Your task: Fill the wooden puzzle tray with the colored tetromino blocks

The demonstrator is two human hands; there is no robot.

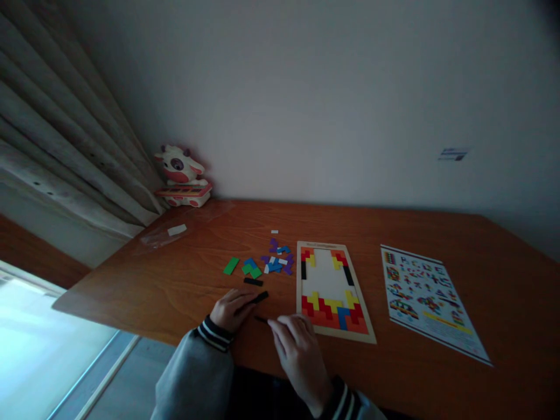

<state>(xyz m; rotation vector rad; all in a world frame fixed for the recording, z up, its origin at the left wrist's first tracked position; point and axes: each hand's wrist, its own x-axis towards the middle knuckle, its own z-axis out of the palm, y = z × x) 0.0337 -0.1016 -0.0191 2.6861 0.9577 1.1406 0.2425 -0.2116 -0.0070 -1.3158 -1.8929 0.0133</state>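
Near the table's front edge, my left hand (pixel 231 308) has its fingers closed on a black bar piece (pixel 261 297). My right hand (pixel 299 349) holds another dark piece (pixel 261 319) at its fingertips, just left of the puzzle board. A third black bar (pixel 253 282) lies flat beyond my left hand. The wooden-framed board (pixel 336 335) has red, orange, yellow, black and blue pieces along its sides and bottom, around a bare pale middle. Green pieces (pixel 231 266) and a loose cluster of purple, blue and white pieces (pixel 275 265) lie left of the board.
A printed pattern sheet (pixel 431 297) lies right of the board. At the back left stands a cow toy with a keyboard (pixel 184 178), with a clear plastic bag (pixel 157 237) in front of it. A curtain (pixel 65 128) hangs at the left.
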